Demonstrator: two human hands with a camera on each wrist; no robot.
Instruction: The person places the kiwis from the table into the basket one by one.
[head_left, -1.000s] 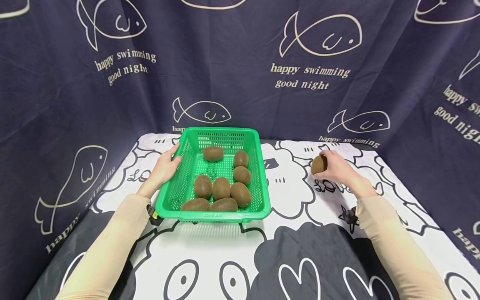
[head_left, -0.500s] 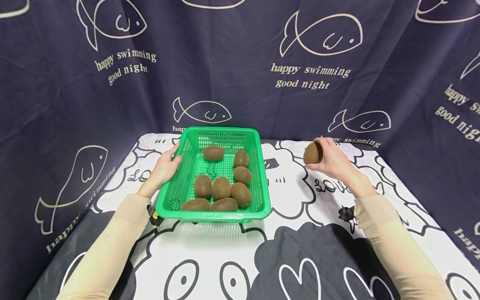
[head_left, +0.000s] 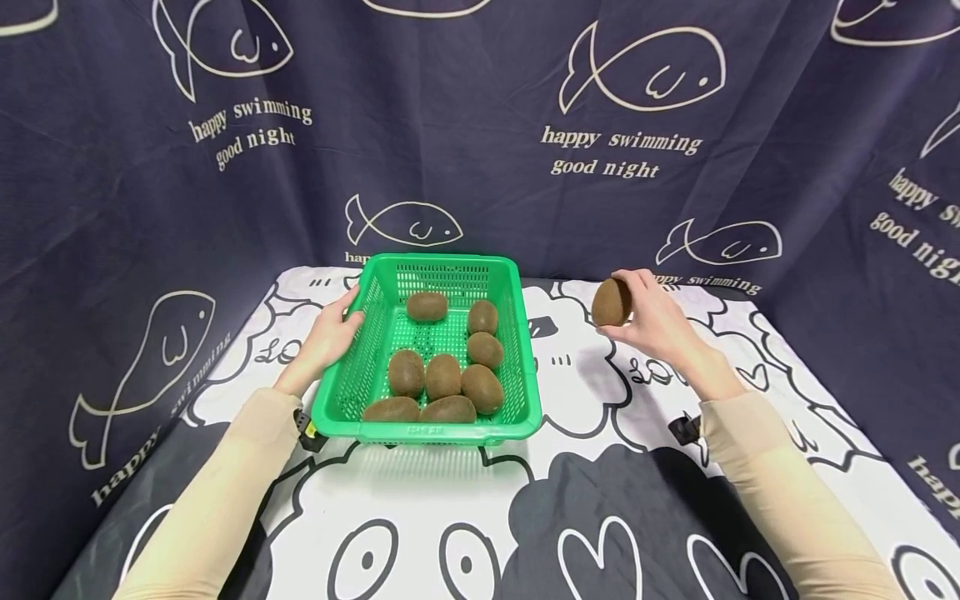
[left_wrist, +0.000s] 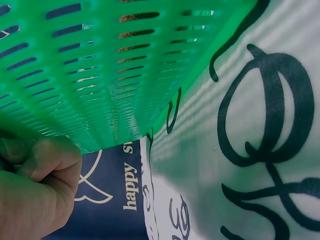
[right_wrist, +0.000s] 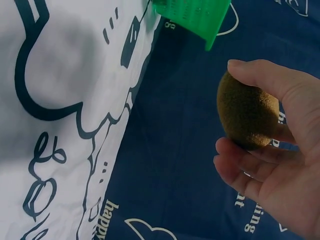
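A brown kiwi (head_left: 611, 302) is held above the table by my right hand (head_left: 654, 321), to the right of the green basket (head_left: 528, 392). The right wrist view shows the thumb and fingers around the kiwi (right_wrist: 246, 112). My left hand (head_left: 331, 331) grips the basket's left rim, and in the left wrist view its fingers curl over the edge of the perforated wall (left_wrist: 100, 60). Several kiwis lie in the basket: one kiwi (head_left: 427, 307) at the back, others along the right wall and a cluster near the front.
A white tablecloth (head_left: 570, 392) with black line drawings covers the table. Behind and at the sides hangs a dark blue curtain (head_left: 495, 167) with fish drawings, close to the table's back edge.
My right hand has lifted the kiwi and carried it left toward the basket. The left hand, the basket and the kiwis inside have stayed in place.
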